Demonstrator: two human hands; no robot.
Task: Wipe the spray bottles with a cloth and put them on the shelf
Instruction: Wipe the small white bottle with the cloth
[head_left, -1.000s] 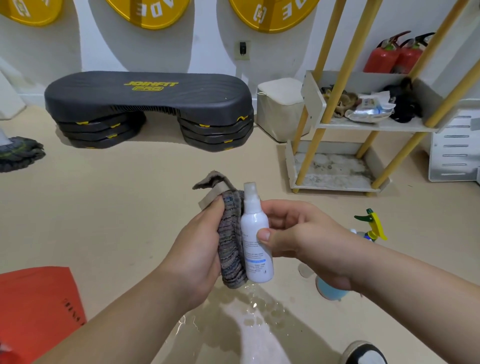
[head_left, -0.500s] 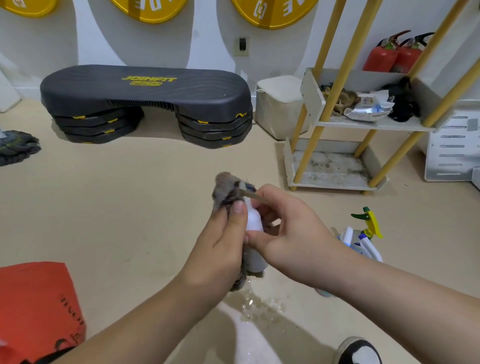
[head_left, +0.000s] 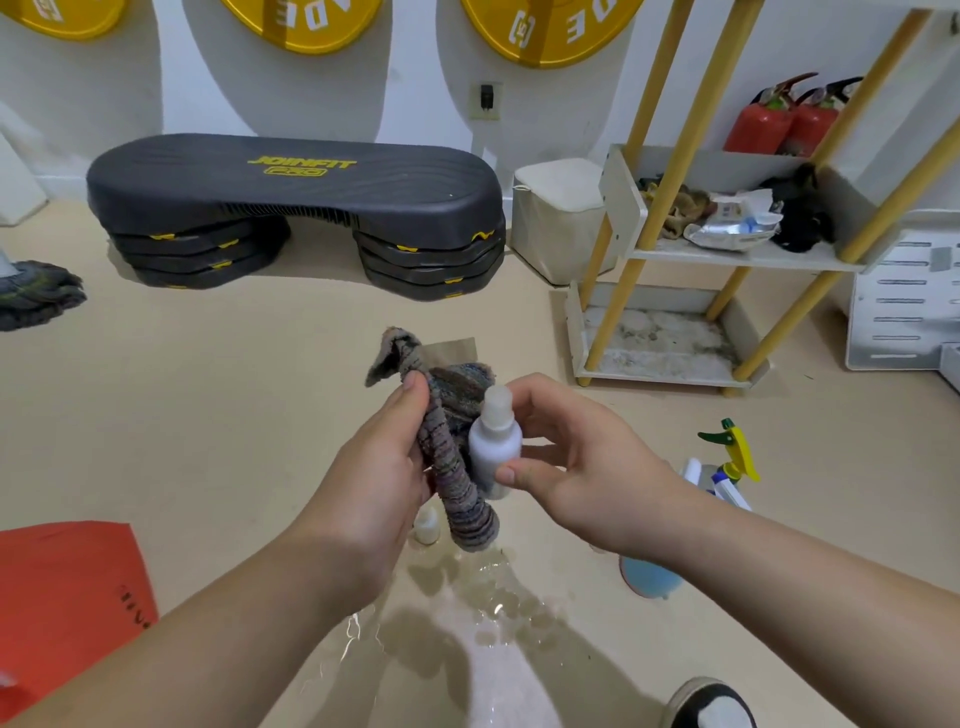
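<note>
Head view, low over the floor (head_left: 234, 415). Gripping a striped grey cloth (head_left: 453, 486) in the left hand (head_left: 374, 483), fingers (head_left: 411, 387) curled round its bunched middle, one end flopping up, the other dangling. Pinching a small white spray bottle (head_left: 493, 449) in the right hand (head_left: 587, 478), fingers (head_left: 525, 396) curled round the far side, thumb on the near side, cap up, body touching the cloth. Below, a shiny wet patch (head_left: 498, 603) on the floor, with a tiny bottle (head_left: 427, 527) standing beside the cloth's hanging end. Off right, more spray bottles (head_left: 730, 457) down on the floor, near the yellow-legged shelf (head_left: 665, 375) with its stained bottom tier.
</note>
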